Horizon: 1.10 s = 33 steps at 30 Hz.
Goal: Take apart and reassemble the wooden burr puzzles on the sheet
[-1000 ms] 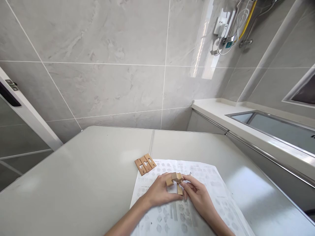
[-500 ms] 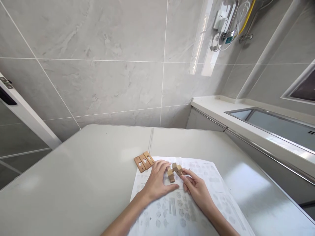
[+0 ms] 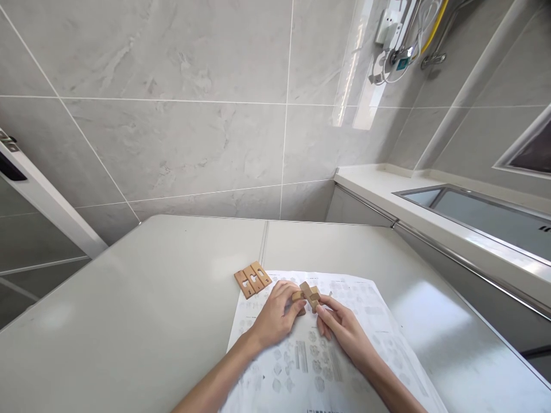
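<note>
Both my hands meet over a printed sheet of paper on a pale table. My left hand pinches the left end of a small cluster of interlocked wooden puzzle pieces. My right hand grips the same cluster from the right, with its fingers curled. The cluster sits just above the paper. Three flat notched wooden pieces lie side by side on the table just left of the paper's far corner, apart from my hands.
A grey tiled wall rises behind the table. To the right runs a white counter with a steel sink. Pipes and a yellow hose hang on the wall at top right. A white door frame stands at left.
My left hand went from flat and spread beside the cluster to closed on its left end. The wooden cluster looks more tightly joined. The view shifted slightly.
</note>
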{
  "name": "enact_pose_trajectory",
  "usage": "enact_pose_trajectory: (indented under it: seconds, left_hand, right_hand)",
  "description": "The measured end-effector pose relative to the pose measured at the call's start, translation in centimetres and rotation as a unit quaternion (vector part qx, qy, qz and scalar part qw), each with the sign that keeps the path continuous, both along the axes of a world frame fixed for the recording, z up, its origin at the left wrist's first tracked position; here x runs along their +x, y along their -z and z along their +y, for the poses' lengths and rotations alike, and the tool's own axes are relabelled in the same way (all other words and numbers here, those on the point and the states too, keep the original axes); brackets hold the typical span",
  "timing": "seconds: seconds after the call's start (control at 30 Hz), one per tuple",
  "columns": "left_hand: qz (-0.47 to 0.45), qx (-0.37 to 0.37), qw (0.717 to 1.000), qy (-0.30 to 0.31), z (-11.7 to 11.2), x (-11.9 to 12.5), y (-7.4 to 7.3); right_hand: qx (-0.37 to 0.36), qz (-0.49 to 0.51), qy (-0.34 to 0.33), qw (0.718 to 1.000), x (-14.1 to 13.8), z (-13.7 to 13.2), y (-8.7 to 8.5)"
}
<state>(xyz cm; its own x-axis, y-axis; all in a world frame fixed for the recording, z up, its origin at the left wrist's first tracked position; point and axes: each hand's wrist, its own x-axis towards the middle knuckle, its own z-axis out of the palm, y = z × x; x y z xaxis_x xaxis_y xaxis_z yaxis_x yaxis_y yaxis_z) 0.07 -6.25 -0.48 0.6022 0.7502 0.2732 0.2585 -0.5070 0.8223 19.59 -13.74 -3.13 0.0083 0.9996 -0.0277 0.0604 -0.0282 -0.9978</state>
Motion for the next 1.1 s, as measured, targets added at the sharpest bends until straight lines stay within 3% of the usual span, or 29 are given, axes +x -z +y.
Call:
enact_pose_trajectory:
  seconds: [0.27, 0.43, 0.73, 0.9, 0.97, 1.1]
  left_hand:
    - [-0.010, -0.005, 1.000, 0.019, -0.1, -0.1, -0.3]
    - [0.003, 0.004, 1.000, 0.014, -0.1, -0.1, -0.3]
    - [0.025, 0.029, 0.999, -0.022, 0.2, 0.0, 0.5]
    - [0.044, 0.020, 0.996, -0.079, 0.8, 0.1, 1.0]
    - [0.046, 0.047, 0.993, -0.102, 1.1, 0.0, 1.1]
    - [0.083, 0.157, 0.968, -0.178, 1.7, -0.8, 1.0]
  right_hand:
    - [0.000, 0.033, -0.072, 0.997, 0.4, -0.3, -0.9]
    - [0.002, 0.022, -0.071, 0.997, 0.5, -0.4, -1.0]
    - [0.034, -0.021, -0.058, 0.998, -0.1, -0.4, -0.3]
    - [0.038, -0.017, -0.127, 0.991, -2.1, -1.1, 0.0]
    - [0.037, -0.002, -0.086, 0.996, -2.1, -0.9, 0.1]
    - [0.038, -0.063, 0.086, 0.994, -0.6, -0.2, 0.4]
